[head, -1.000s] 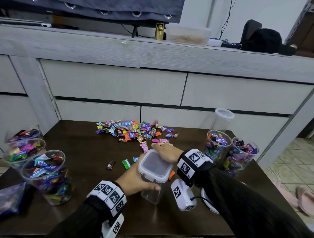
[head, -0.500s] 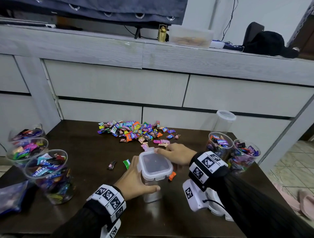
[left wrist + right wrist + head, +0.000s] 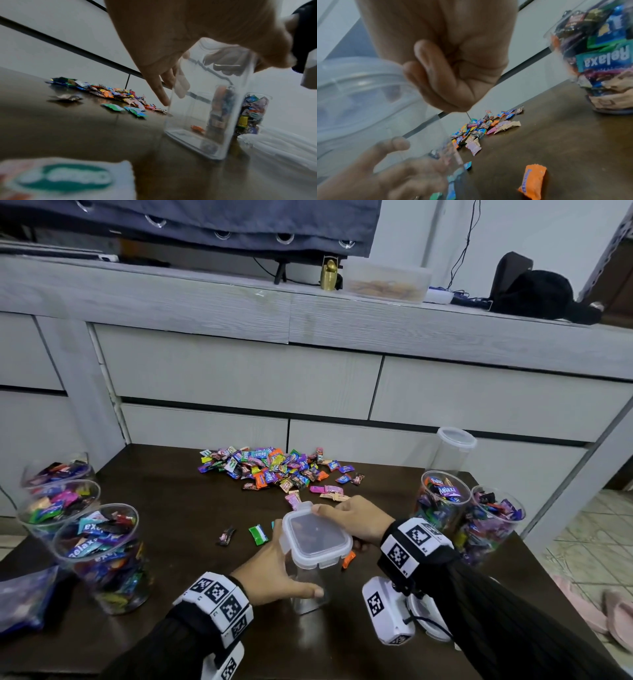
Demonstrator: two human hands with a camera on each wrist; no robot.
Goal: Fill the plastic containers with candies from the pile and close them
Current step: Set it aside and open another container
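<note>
A clear square container (image 3: 308, 587) stands on the dark table with a translucent lid (image 3: 317, 537) on top. My left hand (image 3: 274, 571) grips its body from the left. My right hand (image 3: 346, 520) pinches the lid's far right rim with curled fingers (image 3: 443, 83). In the left wrist view the container (image 3: 204, 115) looks empty inside. The candy pile (image 3: 274, 467) lies beyond it at the table's far side.
Three filled open containers (image 3: 99, 556) stand at the left, two more (image 3: 442, 501) at the right, and an empty lidded one (image 3: 452, 450) behind those. Loose candies (image 3: 258, 534) and an orange one (image 3: 348, 559) lie near the container. A blue bag (image 3: 24, 601) sits front left.
My right hand has slid from over the lid's far edge round to its right side, with the wrist dropping lower and to the right. The left hand keeps its hold on the container.
</note>
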